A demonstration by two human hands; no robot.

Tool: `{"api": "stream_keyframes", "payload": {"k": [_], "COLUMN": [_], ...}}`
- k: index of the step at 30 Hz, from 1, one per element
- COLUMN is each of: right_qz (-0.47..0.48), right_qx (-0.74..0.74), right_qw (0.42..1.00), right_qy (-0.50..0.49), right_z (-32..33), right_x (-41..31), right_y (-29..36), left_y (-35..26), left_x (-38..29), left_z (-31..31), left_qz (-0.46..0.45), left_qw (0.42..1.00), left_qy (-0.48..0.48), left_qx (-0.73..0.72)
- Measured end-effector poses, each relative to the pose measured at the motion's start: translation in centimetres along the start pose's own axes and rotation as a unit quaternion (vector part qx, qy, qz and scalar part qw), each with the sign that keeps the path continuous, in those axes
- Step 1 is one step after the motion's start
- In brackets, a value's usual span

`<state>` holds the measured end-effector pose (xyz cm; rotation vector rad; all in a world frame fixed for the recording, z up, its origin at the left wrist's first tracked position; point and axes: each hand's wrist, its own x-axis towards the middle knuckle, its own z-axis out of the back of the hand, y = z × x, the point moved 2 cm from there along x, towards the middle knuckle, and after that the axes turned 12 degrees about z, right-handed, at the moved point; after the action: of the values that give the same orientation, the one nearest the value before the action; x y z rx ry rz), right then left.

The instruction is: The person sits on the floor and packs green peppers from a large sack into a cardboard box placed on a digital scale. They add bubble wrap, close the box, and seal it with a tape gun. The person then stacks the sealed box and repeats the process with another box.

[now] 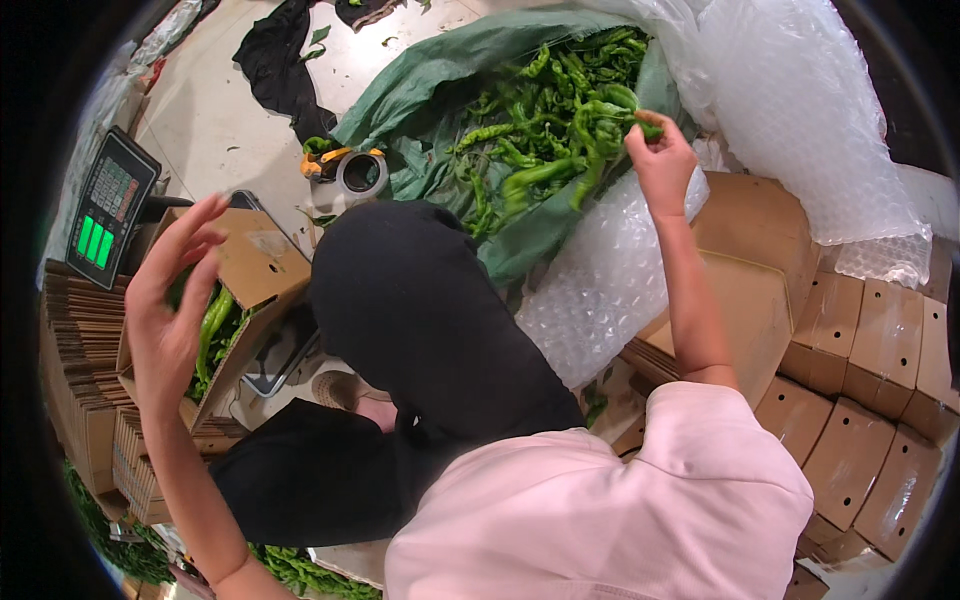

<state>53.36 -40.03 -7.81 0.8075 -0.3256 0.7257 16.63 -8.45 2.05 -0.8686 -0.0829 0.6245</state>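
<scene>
My right hand [666, 171] pinches a green pepper [649, 132] over the right edge of a green woven sack [420, 69]. More peppers hang just left of those fingers; I cannot tell whether they are also held. Inside the open sack lies a heap of long, wrinkled green peppers [555, 139]. On the other side, my left hand [159, 322] is raised with fingers apart and nothing visible in it. Below it stands an open cardboard box [259, 244] with green peppers [216, 322] inside, partly hidden by that hand.
A digital scale display [112, 206] glows beside stacked flat cardboard [86, 360]. Near my knee are a tape roll [362, 174] and an orange-handled tool [315, 163]. Bubble wrap [607, 292] and cartons [840, 457] fill the right. Black cloth [281, 64] lies on the floor.
</scene>
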Motion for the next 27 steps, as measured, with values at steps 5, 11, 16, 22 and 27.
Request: {"api": "stream_keyframes", "payload": {"k": [5, 11, 16, 22, 27], "right_qz": [0.029, 0.120, 0.199, 0.167, 0.271], "right_qx": [0.186, 0.341, 0.319, 0.342, 0.161], "right_qw": [0.982, 0.929, 0.924, 0.915, 0.941], "right_qy": [0.026, 0.082, 0.073, 0.132, 0.121], "right_z": [0.4, -0.9, -2.7, -4.9, -4.6], "right_x": [4.6, 6.8, 7.4, 6.8, 7.0], "right_y": [8.8, 20.9, 24.6, 25.4, 26.1], "left_y": [-5.1, -9.5, -9.2, -6.1, -4.6], "left_x": [3.1, 6.0, 7.5, 7.2, 6.1], "left_z": [-3.1, -5.8, -5.1, -4.4, -1.1], "left_qz": [-0.050, -0.123, -0.056, -0.019, -0.026], "left_qw": [0.991, 0.964, 0.904, 0.925, 0.866], "left_qy": [0.083, 0.024, -0.012, -0.010, -0.108], "left_qx": [-0.088, -0.233, -0.423, -0.379, -0.487]}}
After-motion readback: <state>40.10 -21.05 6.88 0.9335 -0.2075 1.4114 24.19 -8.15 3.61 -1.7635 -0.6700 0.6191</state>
